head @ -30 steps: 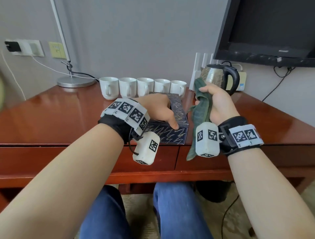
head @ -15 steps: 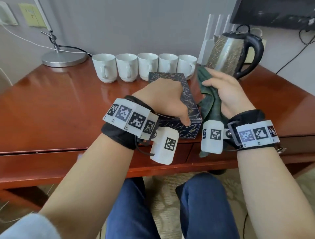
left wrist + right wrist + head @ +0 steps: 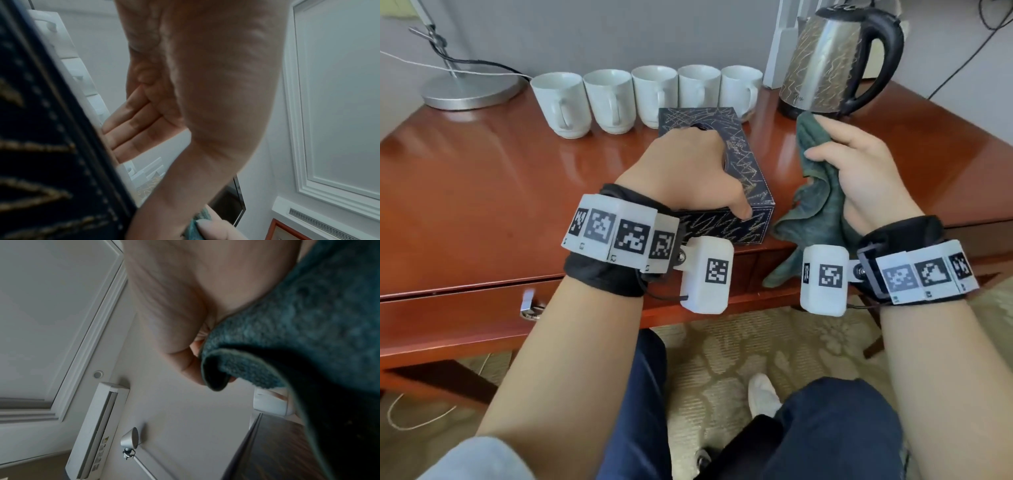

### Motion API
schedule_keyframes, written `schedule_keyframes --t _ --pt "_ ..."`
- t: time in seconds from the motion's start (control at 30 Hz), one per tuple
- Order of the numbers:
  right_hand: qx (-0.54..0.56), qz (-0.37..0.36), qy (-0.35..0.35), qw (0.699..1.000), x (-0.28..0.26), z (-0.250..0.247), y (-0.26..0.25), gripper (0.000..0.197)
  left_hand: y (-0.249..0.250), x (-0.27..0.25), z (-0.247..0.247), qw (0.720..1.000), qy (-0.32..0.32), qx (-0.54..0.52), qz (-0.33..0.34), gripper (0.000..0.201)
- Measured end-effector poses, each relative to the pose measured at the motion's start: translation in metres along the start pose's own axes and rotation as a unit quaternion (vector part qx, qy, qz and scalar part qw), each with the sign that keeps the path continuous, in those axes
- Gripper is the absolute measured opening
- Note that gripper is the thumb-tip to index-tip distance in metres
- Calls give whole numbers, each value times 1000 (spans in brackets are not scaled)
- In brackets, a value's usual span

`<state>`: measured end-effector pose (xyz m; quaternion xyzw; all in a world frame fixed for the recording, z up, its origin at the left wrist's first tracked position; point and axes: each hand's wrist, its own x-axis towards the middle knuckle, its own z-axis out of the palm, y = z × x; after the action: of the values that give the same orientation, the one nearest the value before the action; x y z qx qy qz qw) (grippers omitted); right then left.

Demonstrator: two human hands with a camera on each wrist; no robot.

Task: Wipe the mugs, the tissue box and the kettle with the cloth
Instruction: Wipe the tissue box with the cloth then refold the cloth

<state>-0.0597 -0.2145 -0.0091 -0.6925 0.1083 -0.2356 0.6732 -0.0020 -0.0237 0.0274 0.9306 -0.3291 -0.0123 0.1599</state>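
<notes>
A dark tissue box (image 3: 739, 161) with gold scribbles lies on the red-brown desk (image 3: 500, 192). My left hand (image 3: 695, 171) grips it from above, with the thumb on its near end. In the left wrist view the fingers (image 3: 131, 128) lie along the tissue box's (image 3: 41, 146) far edge. My right hand (image 3: 859, 171) holds a bunched green cloth (image 3: 818, 205) just right of the box, and a tail hangs over the desk edge. Behind the box stands a row of several white mugs (image 3: 654, 96). A steel kettle (image 3: 822, 65) with a black handle stands beyond the cloth.
A lamp's round metal base (image 3: 469, 89) and its cables sit at the desk's back left. A drawer with a metal handle (image 3: 530, 308) runs under the desktop. White router-like panels stand behind the kettle. My knees are under the desk's front edge.
My right hand has come down with the cloth from in front of the kettle to beside the box. The left hand stays on the box. The view has moved closer.
</notes>
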Motion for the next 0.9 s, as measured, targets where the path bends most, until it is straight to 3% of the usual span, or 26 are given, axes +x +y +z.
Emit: schedule_keyframes --t 0.1,0.2,0.27,0.53,0.63,0.77,0.9 --pt "-1 1 -23 1000 6 2 2 47 0 -2 3 1000 -2 -13 -21 38" --pt "12 12 -51 999 21 6 1 48 -1 0 7 999 0 -10 -50 63" --pt "9 24 -67 997 32 12 -2 47 0 2 7 998 -6 -21 -66 69" --pt "-2 68 -123 990 33 28 -22 44 13 2 -6 993 -62 -17 -96 67" --pt "16 45 -89 995 18 21 -28 46 18 -1 -8 994 -63 9 -83 58" --pt "12 -43 -23 999 -21 8 -20 50 21 -14 1 997 -24 24 -74 53" --pt "-64 -89 -54 993 -70 -9 -13 55 31 -30 7 996 15 40 -72 54"
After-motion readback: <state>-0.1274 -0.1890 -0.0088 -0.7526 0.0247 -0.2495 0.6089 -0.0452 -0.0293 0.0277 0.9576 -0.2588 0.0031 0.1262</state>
